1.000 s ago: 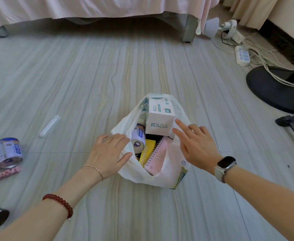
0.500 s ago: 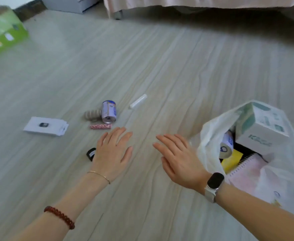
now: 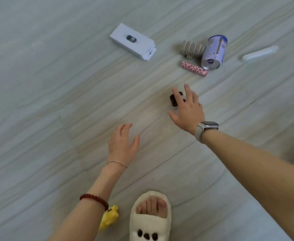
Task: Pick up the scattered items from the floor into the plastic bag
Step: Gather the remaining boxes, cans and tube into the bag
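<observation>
glossy metal can (image 3: 214, 51), fluffy cloth slipper (image 3: 150, 221)

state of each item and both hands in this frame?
left hand: open, empty
right hand: open, fingers spread over black roll
black roll: on floor, partly hidden
can: on its side
white box: lying flat
pink tube: lying flat
white tube: lying flat

The view has swung away from the plastic bag, which has left the picture. The right hand (image 3: 188, 110), spread flat, has reached out over the small black roll (image 3: 173, 100) on the floor; the left hand (image 3: 122, 145) has dropped behind it.
</observation>
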`<act>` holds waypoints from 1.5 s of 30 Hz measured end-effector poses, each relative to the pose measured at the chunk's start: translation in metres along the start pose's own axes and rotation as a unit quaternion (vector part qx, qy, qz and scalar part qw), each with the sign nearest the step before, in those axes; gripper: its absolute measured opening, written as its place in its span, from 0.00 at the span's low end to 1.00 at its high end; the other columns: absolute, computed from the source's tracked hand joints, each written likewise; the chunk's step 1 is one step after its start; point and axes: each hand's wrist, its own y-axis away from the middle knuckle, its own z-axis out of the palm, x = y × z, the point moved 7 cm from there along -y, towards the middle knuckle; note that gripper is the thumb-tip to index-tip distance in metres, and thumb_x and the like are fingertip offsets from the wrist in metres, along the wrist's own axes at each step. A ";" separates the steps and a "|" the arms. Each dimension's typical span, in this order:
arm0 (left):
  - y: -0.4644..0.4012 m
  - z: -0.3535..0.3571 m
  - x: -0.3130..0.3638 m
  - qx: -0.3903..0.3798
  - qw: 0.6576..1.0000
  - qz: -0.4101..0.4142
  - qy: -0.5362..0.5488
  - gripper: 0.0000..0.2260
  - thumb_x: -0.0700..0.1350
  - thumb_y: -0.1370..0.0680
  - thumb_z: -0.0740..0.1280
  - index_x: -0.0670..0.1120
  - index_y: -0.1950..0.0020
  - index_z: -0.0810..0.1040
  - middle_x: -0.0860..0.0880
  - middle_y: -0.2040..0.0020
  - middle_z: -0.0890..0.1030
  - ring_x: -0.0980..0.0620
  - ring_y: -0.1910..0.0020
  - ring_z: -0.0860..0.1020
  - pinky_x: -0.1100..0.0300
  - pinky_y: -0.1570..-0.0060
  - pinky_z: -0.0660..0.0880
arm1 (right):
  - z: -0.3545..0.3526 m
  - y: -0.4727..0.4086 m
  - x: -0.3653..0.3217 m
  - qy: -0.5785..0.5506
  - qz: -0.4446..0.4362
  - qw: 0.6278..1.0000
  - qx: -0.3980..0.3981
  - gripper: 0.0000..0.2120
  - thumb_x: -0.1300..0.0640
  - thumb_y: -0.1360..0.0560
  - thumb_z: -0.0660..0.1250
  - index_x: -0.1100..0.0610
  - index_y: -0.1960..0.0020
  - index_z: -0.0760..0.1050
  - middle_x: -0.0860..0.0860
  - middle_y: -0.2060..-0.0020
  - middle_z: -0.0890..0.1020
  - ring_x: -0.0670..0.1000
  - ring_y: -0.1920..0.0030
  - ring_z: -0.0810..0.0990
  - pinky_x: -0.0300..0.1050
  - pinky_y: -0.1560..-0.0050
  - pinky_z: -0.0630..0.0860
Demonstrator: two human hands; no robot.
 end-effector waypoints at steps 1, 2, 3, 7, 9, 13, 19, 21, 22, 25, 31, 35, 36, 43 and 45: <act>0.007 0.002 -0.009 -0.009 1.000 -0.002 0.003 0.31 0.59 0.31 0.53 0.39 0.37 0.72 0.38 0.40 0.75 0.38 0.41 0.73 0.44 0.43 0.72 | 0.007 -0.010 -0.005 0.010 0.008 1.000 -0.019 0.33 0.52 0.27 0.65 0.50 0.27 0.54 0.59 0.26 0.52 0.64 0.30 0.58 0.60 0.39 0.68; 0.015 0.003 -0.018 -0.022 1.000 -0.009 0.005 0.31 0.59 0.31 0.53 0.39 0.37 0.72 0.38 0.40 0.75 0.38 0.41 0.73 0.44 0.43 0.72 | 0.014 -0.016 -0.008 0.011 0.022 0.999 -0.035 0.29 0.55 0.28 0.66 0.52 0.30 0.58 0.60 0.28 0.55 0.65 0.33 0.60 0.59 0.43 0.70; 0.024 0.004 -0.028 -0.036 0.999 -0.019 0.006 0.32 0.60 0.31 0.53 0.40 0.36 0.72 0.39 0.40 0.75 0.38 0.42 0.73 0.45 0.43 0.71 | 0.019 -0.018 -0.010 0.009 0.035 0.999 -0.040 0.25 0.59 0.28 0.65 0.55 0.33 0.62 0.61 0.31 0.58 0.65 0.37 0.63 0.57 0.48 0.71; 0.071 0.002 -0.069 -0.080 0.994 -0.078 -0.001 0.37 0.65 0.35 0.53 0.45 0.34 0.70 0.42 0.38 0.73 0.41 0.39 0.70 0.47 0.38 0.69 | 0.043 0.017 -0.033 0.013 -0.031 0.998 -0.044 0.13 0.68 0.28 0.61 0.62 0.43 0.68 0.62 0.40 0.66 0.63 0.45 0.66 0.53 0.59 0.71; 0.100 0.008 -0.084 -0.160 0.982 -0.090 -0.050 0.40 0.70 0.38 0.55 0.49 0.32 0.67 0.45 0.36 0.71 0.44 0.37 0.67 0.50 0.36 0.65 | 0.057 0.047 -0.048 -0.006 -0.093 0.994 -0.065 0.12 0.65 0.27 0.61 0.62 0.43 0.69 0.62 0.41 0.68 0.63 0.46 0.67 0.56 0.58 0.75; 0.159 0.033 -0.115 -0.330 0.926 -0.128 -0.132 0.39 0.61 0.38 0.73 0.54 0.32 0.61 0.47 0.37 0.65 0.46 0.35 0.64 0.51 0.37 0.66 | 0.070 0.088 -0.063 -0.047 -0.128 0.988 -0.078 0.12 0.64 0.27 0.63 0.63 0.44 0.71 0.63 0.42 0.70 0.64 0.46 0.69 0.59 0.52 0.75; 0.156 0.020 -0.105 -0.162 0.976 -0.139 -0.037 0.21 0.41 0.29 0.67 0.44 0.37 0.69 0.43 0.42 0.72 0.42 0.42 0.72 0.54 0.47 0.71 | 0.060 0.106 -0.061 -0.080 -0.142 0.982 -0.101 0.15 0.62 0.27 0.65 0.62 0.41 0.70 0.61 0.40 0.69 0.62 0.43 0.69 0.58 0.47 0.74; 0.130 -0.003 -0.082 -0.059 0.991 -0.122 0.001 0.22 0.40 0.30 0.68 0.42 0.36 0.70 0.41 0.41 0.74 0.42 0.41 0.72 0.52 0.46 0.70 | 0.043 0.106 -0.055 -0.093 -0.145 0.981 -0.091 0.18 0.60 0.27 0.66 0.61 0.39 0.69 0.60 0.39 0.69 0.60 0.42 0.70 0.56 0.44 0.74; 0.114 -0.014 -0.066 -0.016 0.994 -0.103 0.023 0.22 0.39 0.30 0.69 0.41 0.37 0.70 0.41 0.41 0.75 0.41 0.41 0.73 0.52 0.44 0.70 | 0.031 0.105 -0.052 -0.105 -0.145 0.980 -0.081 0.20 0.59 0.27 0.66 0.61 0.37 0.68 0.59 0.39 0.70 0.60 0.42 0.71 0.54 0.43 0.73; 0.063 -0.035 -0.001 0.048 0.995 -0.032 0.080 0.21 0.38 0.31 0.71 0.40 0.39 0.71 0.40 0.44 0.76 0.41 0.44 0.73 0.53 0.44 0.69 | -0.019 0.099 -0.031 -0.160 -0.121 0.979 -0.034 0.25 0.59 0.28 0.68 0.62 0.34 0.64 0.58 0.39 0.71 0.58 0.40 0.72 0.47 0.41 0.70; -0.002 -0.033 0.186 0.040 0.971 0.188 0.144 0.19 0.37 0.34 0.70 0.38 0.44 0.74 0.38 0.48 0.75 0.43 0.49 0.74 0.64 0.52 0.65 | -0.143 0.115 0.061 -0.188 -0.023 0.974 0.126 0.23 0.59 0.29 0.70 0.62 0.37 0.67 0.57 0.41 0.72 0.52 0.50 0.75 0.35 0.52 0.69; 0.007 -0.007 0.317 -0.015 0.925 0.341 0.168 0.19 0.41 0.32 0.67 0.39 0.43 0.74 0.38 0.47 0.73 0.47 0.50 0.73 0.68 0.53 0.65 | -0.212 0.167 0.136 -0.165 0.030 0.951 0.259 0.25 0.60 0.29 0.70 0.61 0.35 0.68 0.53 0.43 0.65 0.42 0.57 0.72 0.21 0.52 0.68; 0.017 0.004 0.346 -0.036 0.907 0.383 0.170 0.20 0.46 0.33 0.65 0.39 0.43 0.75 0.38 0.47 0.73 0.51 0.50 0.72 0.69 0.52 0.65 | -0.225 0.186 0.154 -0.162 0.049 0.942 0.291 0.25 0.58 0.29 0.70 0.60 0.34 0.68 0.51 0.44 0.64 0.40 0.57 0.71 0.19 0.52 0.67; 0.136 0.049 0.479 -0.155 0.807 0.521 0.233 0.25 0.47 0.33 0.71 0.46 0.38 0.69 0.51 0.44 0.75 0.53 0.51 0.74 0.66 0.52 0.67 | -0.248 0.343 0.264 -0.242 0.244 0.840 0.420 0.18 0.60 0.27 0.67 0.53 0.39 0.67 0.38 0.53 0.73 0.42 0.55 0.75 0.30 0.51 0.71; 0.171 0.059 0.495 -0.182 0.775 0.563 0.223 0.26 0.51 0.33 0.69 0.48 0.38 0.67 0.53 0.46 0.75 0.56 0.52 0.74 0.64 0.53 0.68 | -0.235 0.370 0.283 -0.241 0.285 0.830 0.414 0.14 0.60 0.27 0.67 0.53 0.43 0.69 0.43 0.54 0.74 0.47 0.54 0.77 0.42 0.50 0.75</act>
